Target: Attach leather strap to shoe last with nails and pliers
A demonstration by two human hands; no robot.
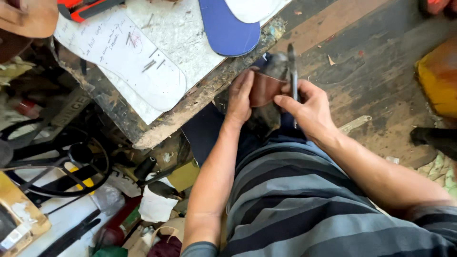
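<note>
A brown leather shoe upper (263, 88) rests on my lap over a dark last or stand. My left hand (239, 97) presses flat against its left side. My right hand (308, 107) grips dark metal pincers (291, 71) whose jaws bite at the top edge of the leather. Both hands are close together, just in front of the workbench edge.
A worn workbench (157, 128) at upper left carries white insole patterns (128, 57), small nails, and a blue sole (228, 28). Below it lie a black wheel (62, 162), tools and scraps. A yellow object (438, 81) sits at right on the dark wooden floor (362, 76).
</note>
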